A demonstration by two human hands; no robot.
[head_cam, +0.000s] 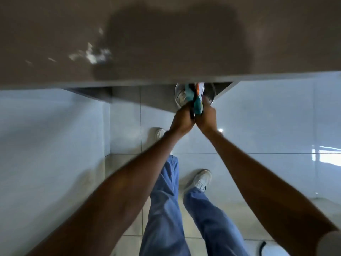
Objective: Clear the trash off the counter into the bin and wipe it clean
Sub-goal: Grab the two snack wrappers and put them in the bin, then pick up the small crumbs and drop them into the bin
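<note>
Both my hands reach down below the counter edge, pressed together over a round metal bin (pixel 210 97) that stands on the floor under the counter. My left hand (pixel 181 120) and my right hand (pixel 206 118) are closed on a bundle of crumpled wrappers (pixel 198 106), teal with some orange and white, held right above the bin's mouth. Pale trash lies inside the bin. The grey-brown counter (pixel 166 43) fills the top of the view, with white crumbs or smears (pixel 92 54) on its left part.
White cabinet fronts (pixel 51 135) flank the open recess under the counter. My jeans legs and white shoes (pixel 202 180) stand on glossy floor tiles. A white round object (pixel 271 250) shows at the bottom right edge.
</note>
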